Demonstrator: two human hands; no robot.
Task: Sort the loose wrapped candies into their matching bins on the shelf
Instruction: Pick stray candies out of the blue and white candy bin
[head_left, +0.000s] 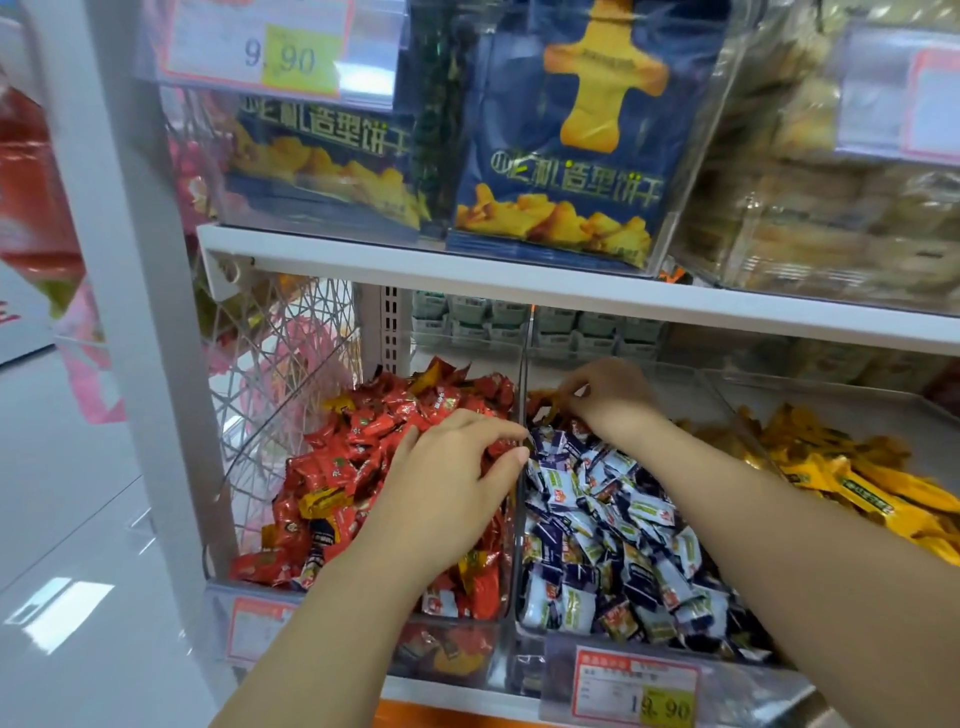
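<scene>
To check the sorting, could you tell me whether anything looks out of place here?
Yes: a yellow candy and a dark blue candy lie among the red candies in the left bin, so their colours clash there.

Bare left hand, bare right hand

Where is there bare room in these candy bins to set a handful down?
Bare floor shows behind the yellow candies, and in the middle bin beside the right hand. Red candies under the left hand and blue-and-white candies are heaped.

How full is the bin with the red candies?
Full: the red candies are piled in a heap from front to back of the clear bin.
</scene>
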